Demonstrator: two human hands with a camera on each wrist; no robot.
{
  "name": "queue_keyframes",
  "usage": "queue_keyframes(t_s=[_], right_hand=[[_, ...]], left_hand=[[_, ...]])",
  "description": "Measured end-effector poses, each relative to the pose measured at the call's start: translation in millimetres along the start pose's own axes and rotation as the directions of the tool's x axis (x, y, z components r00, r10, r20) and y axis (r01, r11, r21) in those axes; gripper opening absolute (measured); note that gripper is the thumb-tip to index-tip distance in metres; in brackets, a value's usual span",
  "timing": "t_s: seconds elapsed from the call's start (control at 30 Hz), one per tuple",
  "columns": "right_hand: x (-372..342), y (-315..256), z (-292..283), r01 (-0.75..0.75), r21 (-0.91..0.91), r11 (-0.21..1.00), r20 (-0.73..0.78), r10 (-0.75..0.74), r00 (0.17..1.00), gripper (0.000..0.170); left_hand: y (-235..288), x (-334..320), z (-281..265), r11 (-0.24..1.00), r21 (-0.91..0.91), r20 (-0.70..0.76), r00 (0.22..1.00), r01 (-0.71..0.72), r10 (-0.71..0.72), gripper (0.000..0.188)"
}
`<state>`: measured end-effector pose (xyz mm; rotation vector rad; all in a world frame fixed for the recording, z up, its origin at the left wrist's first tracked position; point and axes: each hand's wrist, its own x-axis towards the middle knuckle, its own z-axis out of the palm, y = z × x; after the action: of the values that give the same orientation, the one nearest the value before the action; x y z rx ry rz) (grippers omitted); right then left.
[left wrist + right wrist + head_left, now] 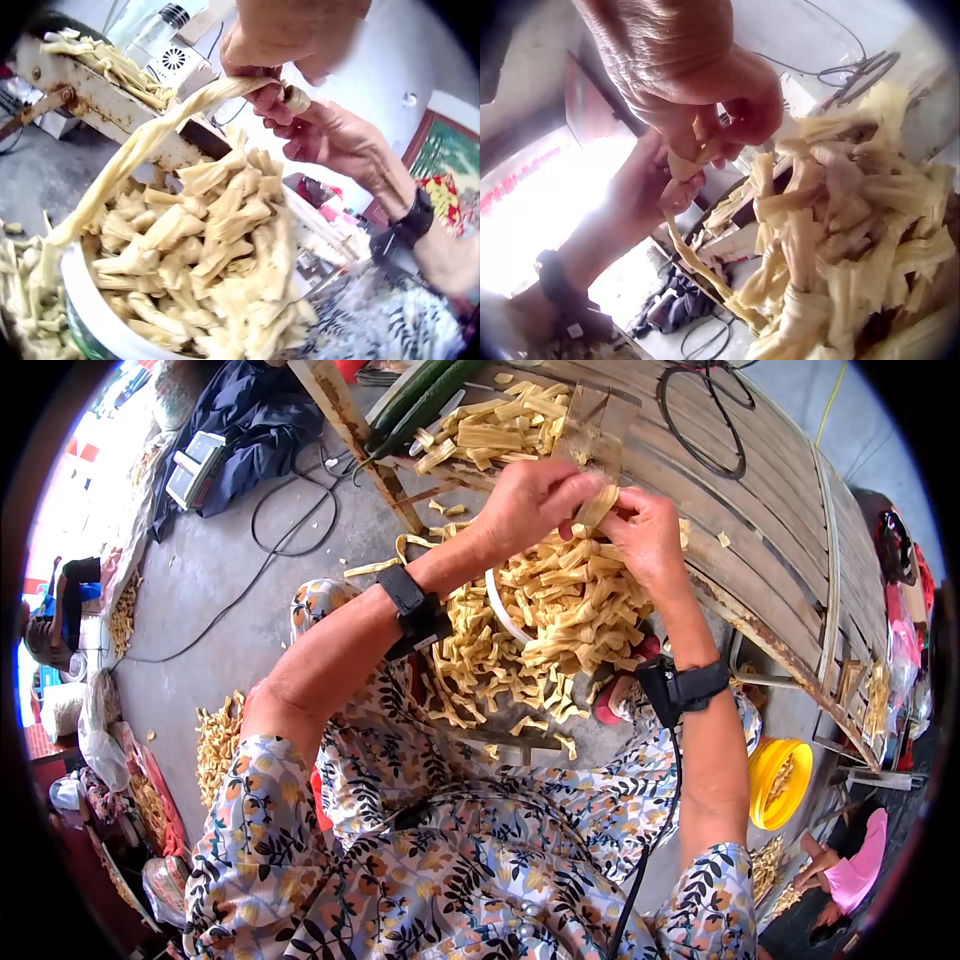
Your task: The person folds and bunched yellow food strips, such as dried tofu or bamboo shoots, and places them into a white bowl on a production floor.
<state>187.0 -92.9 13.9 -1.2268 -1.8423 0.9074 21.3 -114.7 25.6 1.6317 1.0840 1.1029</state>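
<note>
My left hand [535,500] and right hand [645,535] meet over a white-rimmed bucket [75,289] heaped with pale yellow knotted strips [580,605]. Between them both hands pinch one flat yellow strip [598,510]. In the left wrist view the strip's long twisted tail [135,154] hangs from the left fingers past the bucket rim. A loop of the strip [298,100] shows at the right fingertips. From the right wrist, the fingers of both hands bunch around the strip, partly hiding its fold.
A slatted wooden table [760,510] with a rusty edge stands ahead, bearing loose strips [510,428], long green vegetables [425,400] and a coiled black cable [740,445]. More knots [460,685] lie on the floor around the bucket. A yellow bucket [765,800] stands right.
</note>
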Motion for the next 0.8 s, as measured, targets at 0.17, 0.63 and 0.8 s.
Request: queue_keyframes(t_s=[0.17, 0.63, 0.8], right_hand=[[-6.4, 1.9, 13.6, 0.187, -0.249, 0.950, -0.164, -0.232, 0.959, 0.011], [8.9, 9.5, -25.2, -0.063, 0.686, 0.725, -0.252, 0.318, 0.914, 0.009], [5.0, -5.6, -30.3, -0.285, 0.617, 0.734, 0.071, 0.309, 0.949, 0.025]], left_hand=[[-19.6, -2.0, 12.8, 0.968, 0.237, -0.053, 0.994, -0.081, 0.096, 0.025], [-13.8, -9.8, 0.8, 0.854, -0.386, 0.201, 0.935, 0.349, -0.291, 0.031], [-13.1, -13.7, -11.4, 0.596, -0.605, 0.453, 0.844, 0.528, -0.288, 0.023]])
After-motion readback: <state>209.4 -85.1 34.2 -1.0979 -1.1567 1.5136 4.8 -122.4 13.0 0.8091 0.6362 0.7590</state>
